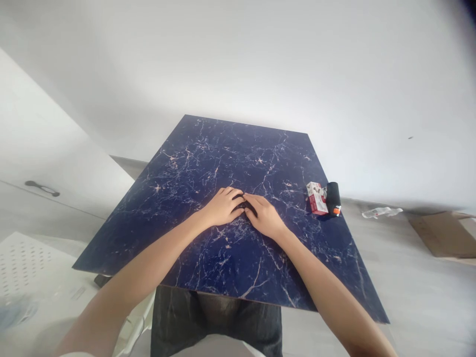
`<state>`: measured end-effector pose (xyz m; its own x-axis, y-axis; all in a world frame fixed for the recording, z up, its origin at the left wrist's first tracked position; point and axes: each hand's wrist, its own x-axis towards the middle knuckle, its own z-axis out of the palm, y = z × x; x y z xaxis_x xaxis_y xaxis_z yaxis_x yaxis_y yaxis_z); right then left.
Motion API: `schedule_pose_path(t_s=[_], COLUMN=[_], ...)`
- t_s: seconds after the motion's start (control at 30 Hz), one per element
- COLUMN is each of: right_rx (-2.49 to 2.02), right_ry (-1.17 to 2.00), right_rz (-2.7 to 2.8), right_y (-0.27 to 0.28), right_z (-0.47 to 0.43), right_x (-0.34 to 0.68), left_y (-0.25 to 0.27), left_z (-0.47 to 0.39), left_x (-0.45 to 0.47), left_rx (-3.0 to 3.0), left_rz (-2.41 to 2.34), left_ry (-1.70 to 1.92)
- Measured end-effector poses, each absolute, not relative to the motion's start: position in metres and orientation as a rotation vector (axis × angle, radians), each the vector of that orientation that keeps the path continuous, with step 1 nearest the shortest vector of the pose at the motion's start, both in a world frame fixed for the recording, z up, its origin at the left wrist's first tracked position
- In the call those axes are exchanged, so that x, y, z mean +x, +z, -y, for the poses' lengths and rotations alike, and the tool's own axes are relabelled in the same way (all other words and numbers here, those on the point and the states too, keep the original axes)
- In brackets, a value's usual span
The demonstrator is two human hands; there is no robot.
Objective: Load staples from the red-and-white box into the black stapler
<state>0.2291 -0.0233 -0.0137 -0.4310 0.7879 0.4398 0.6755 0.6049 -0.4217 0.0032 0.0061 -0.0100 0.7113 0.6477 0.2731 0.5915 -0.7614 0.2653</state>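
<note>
My left hand (223, 206) and my right hand (266, 215) meet at the middle of the blue marble-patterned table (219, 267). Their fingertips come together, thumbs nearest me and curved fingers on the far side. Between the fingertips lies a small dark patch (243, 204); the fingers cover most of it, and I cannot make out what it is. Both hands are low over the tabletop, closed around that spot.
Near the table's right edge stand a red and white box (317, 199) and a black cylinder (333, 198) with an orange mark. A clear plastic bottle (382, 212) and a cardboard box (444, 233) lie on the floor at right. At left is a white cabinet with a dark handle (42, 188).
</note>
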Motion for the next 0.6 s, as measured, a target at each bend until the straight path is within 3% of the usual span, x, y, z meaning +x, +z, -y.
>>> schedule_pose_path(t_s=[0.23,0.3,0.47,0.6], right_rx=[-1.846,-2.095,-2.552,-2.572], right_ry=[-0.341,-0.319,0.145,0.103], right_rz=[1.448,1.289,1.336,1.348], right_y=[0.03,0.035,0.032,0.028], right_z=[0.008,0.007,0.006,0.001], right_x=[0.339,0.376,0.426,0.425], left_y=[-0.012,-0.012,-0.011,-0.011], left_z=[-0.006,-0.006,-0.006,-0.006], left_x=[0.004,0.004,0.004,0.003], left_rx=[2.783,2.777,2.764,2.76], left_rz=[-1.029,-1.034,-1.034,-1.038], left_ry=[0.46,0.468,0.485,0.483])
